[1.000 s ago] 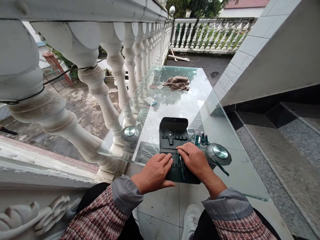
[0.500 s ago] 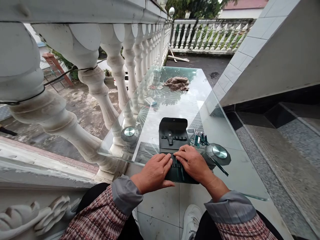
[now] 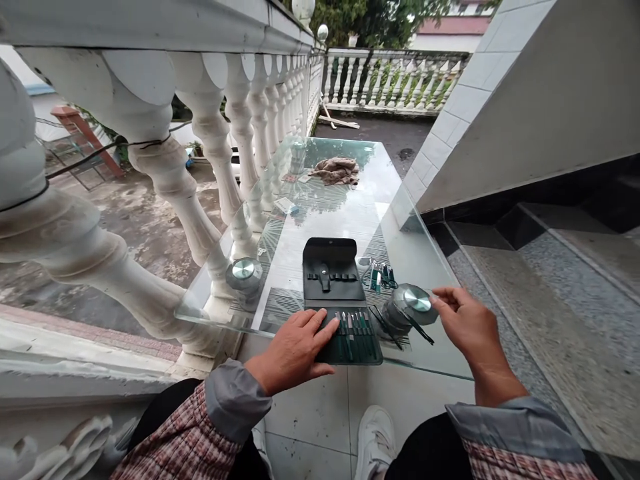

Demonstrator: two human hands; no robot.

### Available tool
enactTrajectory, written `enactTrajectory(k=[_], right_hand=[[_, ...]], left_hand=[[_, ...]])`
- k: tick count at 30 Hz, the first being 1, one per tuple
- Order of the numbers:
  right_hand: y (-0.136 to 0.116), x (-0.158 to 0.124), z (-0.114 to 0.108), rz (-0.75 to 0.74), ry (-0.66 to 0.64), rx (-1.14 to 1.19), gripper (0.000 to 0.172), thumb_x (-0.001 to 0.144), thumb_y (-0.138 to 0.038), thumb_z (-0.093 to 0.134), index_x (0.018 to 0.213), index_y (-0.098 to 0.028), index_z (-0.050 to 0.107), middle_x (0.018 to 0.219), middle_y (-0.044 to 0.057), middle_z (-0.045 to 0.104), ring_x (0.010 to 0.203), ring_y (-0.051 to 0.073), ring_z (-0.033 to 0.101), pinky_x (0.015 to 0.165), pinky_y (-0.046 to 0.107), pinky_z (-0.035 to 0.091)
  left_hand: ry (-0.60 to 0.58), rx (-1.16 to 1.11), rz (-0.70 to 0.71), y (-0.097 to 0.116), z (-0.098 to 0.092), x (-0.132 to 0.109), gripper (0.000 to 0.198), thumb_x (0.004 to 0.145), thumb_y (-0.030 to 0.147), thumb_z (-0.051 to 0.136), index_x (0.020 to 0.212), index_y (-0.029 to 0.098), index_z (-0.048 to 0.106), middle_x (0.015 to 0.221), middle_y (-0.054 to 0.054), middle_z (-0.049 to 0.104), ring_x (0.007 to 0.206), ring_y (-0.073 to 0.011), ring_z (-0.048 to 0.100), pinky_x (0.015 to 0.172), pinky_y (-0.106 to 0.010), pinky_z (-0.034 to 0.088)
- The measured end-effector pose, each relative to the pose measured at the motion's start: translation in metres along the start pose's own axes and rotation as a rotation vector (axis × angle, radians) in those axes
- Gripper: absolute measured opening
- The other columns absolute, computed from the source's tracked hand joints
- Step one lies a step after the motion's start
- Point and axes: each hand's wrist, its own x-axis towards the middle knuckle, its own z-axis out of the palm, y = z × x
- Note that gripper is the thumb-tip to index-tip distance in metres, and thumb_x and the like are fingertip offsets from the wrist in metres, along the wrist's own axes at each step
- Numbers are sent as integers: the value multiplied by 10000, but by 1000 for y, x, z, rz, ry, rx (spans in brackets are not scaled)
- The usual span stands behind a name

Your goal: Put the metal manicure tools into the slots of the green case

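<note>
An opened black case point(image 3: 334, 288) lies on the glass table point(image 3: 320, 220), its near flap reaching the front edge. Several slim green-handled tools point(image 3: 356, 337) sit in loops on that flap, and a dark strap crosses the upper part. My left hand point(image 3: 303, 343) rests on the flap's left side, fingers apart, holding nothing. Over the right round metal table support point(image 3: 416, 299), my right hand point(image 3: 463, 320) hovers with thumb and fingertips close together; whether something is between them is too small to tell. Dark tweezers point(image 3: 419, 328) lie beside that support, left of my right hand.
Small metal tools point(image 3: 381, 275) lie right of the case. A crumpled brown cloth point(image 3: 337, 171) and a small box point(image 3: 286, 205) are farther back. A white balustrade point(image 3: 200, 127) runs along the left; stone steps point(image 3: 525, 307) are at the right.
My right hand has moved off the case to the right, uncovering the row of tools. My left hand stays on the flap. The camera view has shifted slightly to the right.
</note>
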Motion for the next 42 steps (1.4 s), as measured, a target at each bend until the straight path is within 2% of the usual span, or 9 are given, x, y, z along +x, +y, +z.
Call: enactTrajectory(k=[3, 7, 16, 22, 27, 35, 42], right_hand=[[13, -4, -1, -63, -138, -146, 181, 686, -382, 530, 702, -232, 629, 733, 28, 642, 635, 182, 545, 555, 287, 354], [12, -14, 0, -141, -253, -156, 197, 696, -412, 537, 643, -242, 621, 695, 14, 614, 614, 168, 545, 545, 276, 352], [13, -19, 5, -213, -223, -202, 191, 761, -339, 484, 675, -234, 618, 734, 18, 606, 630, 156, 532, 549, 272, 336], [11, -20, 5, -193, -250, -208, 193, 768, -365, 498, 691, -231, 614, 742, 20, 592, 655, 160, 532, 556, 269, 333], [9, -19, 7, -208, -224, -276, 188, 786, -303, 474, 668, -226, 598, 732, 24, 584, 631, 156, 501, 538, 270, 305], [4, -20, 8, -193, -275, -368, 178, 830, -260, 431, 697, -213, 540, 783, 42, 577, 713, 174, 504, 563, 270, 302], [6, -19, 6, -151, -279, -318, 198, 845, -289, 389, 751, -222, 550, 830, 47, 586, 715, 176, 512, 569, 271, 314]], left_hand=[[-5, 10, 2, 1, -3, 1, 890, 611, 537, 762, 1331, 210, 352, 1293, -169, 447, 1124, -324, 479, 934, -455, 406], [-5, 23, 0, 2, -4, 3, 828, 617, 550, 750, 1287, 205, 410, 1268, -174, 454, 1107, -322, 483, 926, -455, 408], [11, 32, 2, 2, -1, 4, 819, 614, 545, 755, 1283, 207, 424, 1279, -171, 453, 1113, -319, 473, 924, -462, 405], [1, 37, 5, 2, -3, 4, 823, 615, 541, 756, 1288, 203, 422, 1281, -176, 451, 1112, -322, 472, 930, -461, 401], [-1, 40, 0, 2, -2, 3, 808, 635, 545, 741, 1296, 216, 414, 1297, -173, 441, 1124, -322, 469, 931, -462, 399], [-4, 52, 2, 2, -1, 3, 812, 628, 546, 746, 1292, 216, 416, 1296, -169, 440, 1118, -323, 474, 930, -459, 398], [-15, 56, -1, 2, -1, 3, 878, 629, 557, 739, 1325, 170, 371, 1301, -181, 441, 1135, -330, 460, 955, -456, 378]])
